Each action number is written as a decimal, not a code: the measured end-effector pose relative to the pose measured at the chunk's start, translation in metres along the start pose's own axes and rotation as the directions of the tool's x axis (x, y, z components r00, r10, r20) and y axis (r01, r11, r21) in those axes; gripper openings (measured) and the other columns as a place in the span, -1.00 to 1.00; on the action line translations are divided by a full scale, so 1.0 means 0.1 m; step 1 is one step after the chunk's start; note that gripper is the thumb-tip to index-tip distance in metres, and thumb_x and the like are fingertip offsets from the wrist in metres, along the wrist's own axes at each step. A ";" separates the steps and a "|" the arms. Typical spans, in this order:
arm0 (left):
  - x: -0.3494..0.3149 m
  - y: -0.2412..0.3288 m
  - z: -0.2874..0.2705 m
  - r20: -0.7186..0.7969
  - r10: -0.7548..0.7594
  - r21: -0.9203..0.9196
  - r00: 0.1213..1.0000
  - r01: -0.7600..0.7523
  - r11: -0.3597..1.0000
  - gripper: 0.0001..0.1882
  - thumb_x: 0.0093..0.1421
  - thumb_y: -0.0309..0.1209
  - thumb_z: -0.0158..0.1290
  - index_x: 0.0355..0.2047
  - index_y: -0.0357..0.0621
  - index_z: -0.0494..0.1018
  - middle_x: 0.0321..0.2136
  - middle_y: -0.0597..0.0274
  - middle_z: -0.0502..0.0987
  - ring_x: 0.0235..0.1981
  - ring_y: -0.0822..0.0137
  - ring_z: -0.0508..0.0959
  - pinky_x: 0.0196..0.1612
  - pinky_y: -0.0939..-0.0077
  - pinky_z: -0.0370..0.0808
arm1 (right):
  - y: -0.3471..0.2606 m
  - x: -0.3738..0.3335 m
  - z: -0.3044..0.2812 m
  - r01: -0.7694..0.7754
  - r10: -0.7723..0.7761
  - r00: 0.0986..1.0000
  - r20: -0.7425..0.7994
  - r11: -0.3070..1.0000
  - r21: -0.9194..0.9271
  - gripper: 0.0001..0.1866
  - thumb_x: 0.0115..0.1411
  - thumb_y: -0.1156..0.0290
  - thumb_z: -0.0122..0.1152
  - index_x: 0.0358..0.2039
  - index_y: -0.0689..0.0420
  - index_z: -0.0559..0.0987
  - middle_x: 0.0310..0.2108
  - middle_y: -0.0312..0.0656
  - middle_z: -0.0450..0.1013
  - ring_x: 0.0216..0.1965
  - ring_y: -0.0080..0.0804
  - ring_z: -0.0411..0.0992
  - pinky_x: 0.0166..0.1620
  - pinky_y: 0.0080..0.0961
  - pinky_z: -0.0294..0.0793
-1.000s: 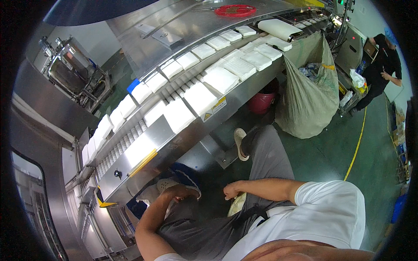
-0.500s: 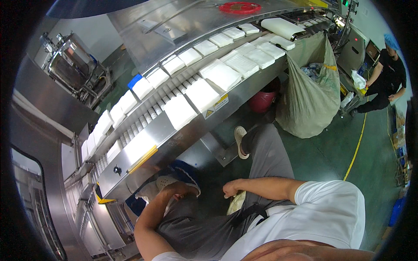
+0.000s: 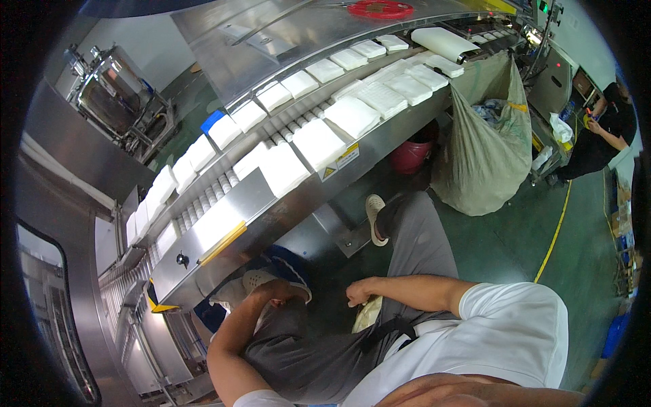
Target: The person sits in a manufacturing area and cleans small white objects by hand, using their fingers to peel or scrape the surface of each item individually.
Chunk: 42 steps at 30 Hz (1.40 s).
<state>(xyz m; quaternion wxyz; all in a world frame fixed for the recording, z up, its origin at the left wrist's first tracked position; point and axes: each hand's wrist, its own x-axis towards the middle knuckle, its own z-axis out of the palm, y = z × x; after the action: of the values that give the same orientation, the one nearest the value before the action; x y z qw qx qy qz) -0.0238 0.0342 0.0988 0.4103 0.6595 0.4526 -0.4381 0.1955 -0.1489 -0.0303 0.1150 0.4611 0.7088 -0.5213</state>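
Note:
My left hand [image 3: 272, 293] rests low over my left knee beside a pale clog; its fingers are mostly hidden. My right hand [image 3: 359, 292] lies at the inner side of my right thigh, its fingers curled under and nothing visible in them. Just below it shows a pale cream object [image 3: 368, 315] whose kind I cannot make out. Both hands are apart from the conveyor [image 3: 224, 237] in front of me. Folded white sheets, perhaps napkins, sit in flat stacks [image 3: 319, 144] along its rollers, with another row of stacks [image 3: 274, 96] on the far side.
A large cloth sack [image 3: 478, 163] hangs at the conveyor's right end, near a dark red bucket [image 3: 410, 152]. A blue piece [image 3: 212, 122] stands in the far row. Beyond are a steel tank [image 3: 115, 88] and, far right, a co-worker in black [image 3: 610, 129].
White stacks have shifted along the rollers toward the right; one now sits behind the near stack. The co-worker has turned and brought both hands together. My hands have barely moved.

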 end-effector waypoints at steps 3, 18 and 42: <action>-0.12 0.14 -0.02 -0.019 -0.019 0.016 1.000 0.019 1.000 -0.32 -0.15 0.25 0.19 -0.48 -0.23 0.55 -0.58 0.12 0.51 -0.64 0.28 0.51 -0.59 0.43 0.45 | 0.02 -0.03 0.00 0.029 -0.029 0.999 -0.019 1.000 -0.003 -0.54 0.21 0.06 0.08 -0.54 0.26 0.58 -0.56 -0.03 0.50 -0.47 -0.10 0.46 -0.32 -0.13 0.39; 0.25 -0.15 -0.04 0.018 0.160 0.145 0.987 -0.161 0.976 -0.52 0.19 -0.08 0.02 -0.47 -0.37 0.51 -0.65 0.09 0.49 -0.69 0.29 0.49 -0.61 0.34 0.49 | 0.02 0.04 0.01 -0.003 0.005 0.999 0.049 0.999 -0.033 -0.55 0.23 0.08 0.09 -0.38 0.29 0.63 -0.30 0.03 0.56 -0.26 -0.04 0.50 -0.18 -0.09 0.42; 0.19 -0.17 0.00 -0.016 0.088 0.256 0.996 -0.081 0.963 -0.62 0.30 -0.15 -0.03 -0.40 -0.19 0.59 -0.62 0.04 0.54 -0.67 0.25 0.50 -0.55 0.27 0.47 | -0.07 0.06 -0.03 0.001 0.003 0.998 0.056 0.998 -0.068 -0.52 0.23 0.08 0.08 -0.28 0.33 0.62 -0.26 0.06 0.56 -0.21 -0.01 0.51 -0.13 -0.09 0.44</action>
<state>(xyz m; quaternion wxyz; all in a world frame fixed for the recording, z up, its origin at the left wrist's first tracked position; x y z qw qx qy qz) -0.0360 0.0425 0.0780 0.3341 0.7315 0.3693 -0.4658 0.1879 -0.1431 -0.0279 0.1508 0.4426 0.7223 -0.5095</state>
